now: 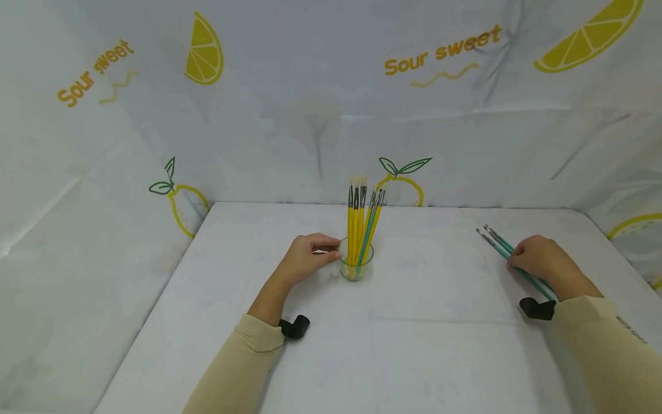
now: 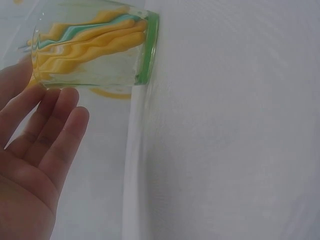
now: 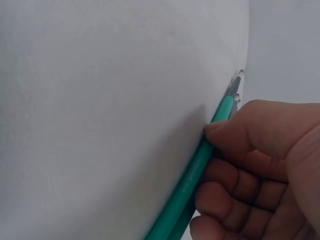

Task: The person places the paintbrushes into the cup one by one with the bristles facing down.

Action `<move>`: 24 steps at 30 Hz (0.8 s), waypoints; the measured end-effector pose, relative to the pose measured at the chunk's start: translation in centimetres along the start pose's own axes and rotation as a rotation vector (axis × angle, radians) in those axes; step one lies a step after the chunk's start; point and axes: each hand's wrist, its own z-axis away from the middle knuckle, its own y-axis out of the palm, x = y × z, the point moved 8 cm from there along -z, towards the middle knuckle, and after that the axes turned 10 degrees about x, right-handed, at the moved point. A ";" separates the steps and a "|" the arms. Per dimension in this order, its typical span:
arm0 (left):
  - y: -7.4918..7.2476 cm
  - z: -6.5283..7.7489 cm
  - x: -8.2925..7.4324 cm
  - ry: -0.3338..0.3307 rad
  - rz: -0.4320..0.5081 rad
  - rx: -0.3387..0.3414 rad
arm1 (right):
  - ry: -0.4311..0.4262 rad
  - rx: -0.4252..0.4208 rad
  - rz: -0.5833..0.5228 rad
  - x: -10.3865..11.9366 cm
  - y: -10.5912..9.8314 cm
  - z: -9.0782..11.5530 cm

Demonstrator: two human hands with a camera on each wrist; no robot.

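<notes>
A clear glass (image 1: 355, 273) stands upright on the table, holding several yellow paintbrushes (image 1: 354, 221) and a teal one, bristles up. My left hand (image 1: 305, 259) is at its left side, thumb and fingertips holding it lightly by the rim. In the left wrist view the glass (image 2: 100, 75) shows a green-tinted base, and the lower fingers extend beside the rim. Far to the right, my right hand (image 1: 545, 261) pinches teal paintbrushes (image 1: 499, 246) between thumb and fingers, with their bristles pointing away. The right wrist view shows the teal handles (image 3: 187, 182) slanting low over the cloth, partly behind the fingers.
A white cloth covers the table (image 1: 424, 356). Behind it hangs a white sheet (image 1: 289, 144) with lemon prints and lettering. A small black wrist device (image 1: 296, 327) sits at the left cuff, another (image 1: 537, 309) at the right cuff.
</notes>
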 end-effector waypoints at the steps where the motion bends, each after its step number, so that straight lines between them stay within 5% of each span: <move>1: 0.0 0.0 0.0 0.000 -0.001 0.000 | 0.004 0.002 -0.001 0.0 0.0 0.0; 10: 0.0 -0.1 -0.2 -0.009 0.008 -0.006 | -0.087 -0.068 -0.040 3.6 -1.5 1.1; 24: 0.1 0.0 0.1 -0.040 0.017 -0.007 | -0.318 -0.336 -0.483 13.2 -3.8 4.2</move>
